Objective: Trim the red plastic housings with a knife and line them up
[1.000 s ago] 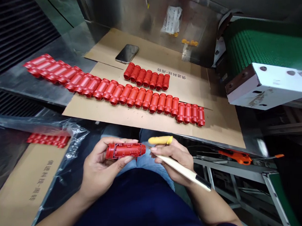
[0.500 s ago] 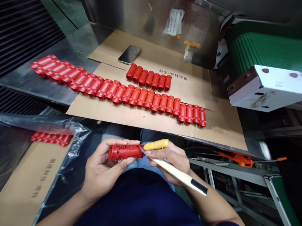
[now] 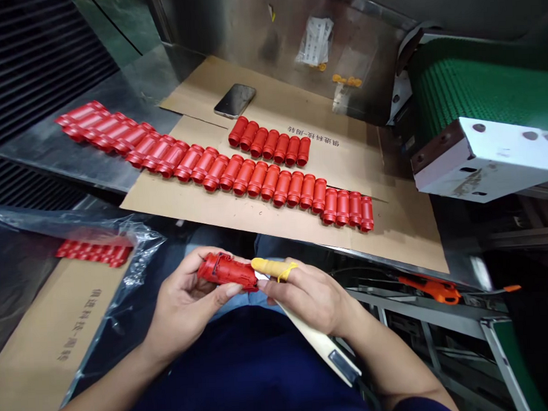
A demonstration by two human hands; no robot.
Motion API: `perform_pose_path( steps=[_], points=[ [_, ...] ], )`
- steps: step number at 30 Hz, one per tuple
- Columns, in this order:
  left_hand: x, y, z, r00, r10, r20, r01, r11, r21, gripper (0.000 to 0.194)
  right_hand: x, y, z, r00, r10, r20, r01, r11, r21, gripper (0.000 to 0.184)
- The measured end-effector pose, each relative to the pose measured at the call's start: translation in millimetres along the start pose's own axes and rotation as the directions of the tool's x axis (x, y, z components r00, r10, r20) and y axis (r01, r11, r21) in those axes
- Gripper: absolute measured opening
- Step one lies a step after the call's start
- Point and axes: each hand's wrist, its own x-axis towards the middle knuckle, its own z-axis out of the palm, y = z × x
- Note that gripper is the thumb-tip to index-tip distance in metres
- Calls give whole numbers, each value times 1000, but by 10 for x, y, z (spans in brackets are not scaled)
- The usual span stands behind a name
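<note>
My left hand (image 3: pixel 187 300) is closed around a red plastic housing (image 3: pixel 226 271), a hollow cylinder whose open side faces up. In my right hand (image 3: pixel 309 292) is a knife (image 3: pixel 316 343) with a long cream handle and a dark patch near its end. Its short blade meets the right end of the housing, partly covered by my fingers. A yellow finger cot (image 3: pixel 272 267) covers my right index finger, which presses close to that same end. The exact contact of the blade is hidden.
A long row of red housings (image 3: pixel 231 172) lies on cardboard (image 3: pixel 201 202) and the metal bench, with a shorter row (image 3: pixel 269 142) behind. A phone (image 3: pixel 235 101) rests farther back. Right stands a green conveyor (image 3: pixel 487 87); left, a plastic-lined box (image 3: pixel 56 318) holds more red parts.
The housing has rolled and tilted slightly in my left hand. My right hand has turned, swinging the knife's handle end down and left, while the yellow fingertip moved left onto the housing's end.
</note>
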Motion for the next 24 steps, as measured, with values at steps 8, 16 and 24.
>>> perform_pose_path(
  steps=[8, 16, 24],
  points=[
    [-20, 56, 36, 998, 45, 33, -48, 994, 96, 31, 26, -46, 162, 958, 256, -132, -154, 842, 517, 15],
    [39, -24, -41, 997, -23, 68, 27, 998, -55, 34, -156, -101, 83, 936, 334, 108, -140, 73, 987, 47],
    [127, -52, 17, 985, -147, 88, 166, 943, -288, 41, -46, -131, 40, 938, 209, -277, -108, 934, 339, 23]
  ],
)
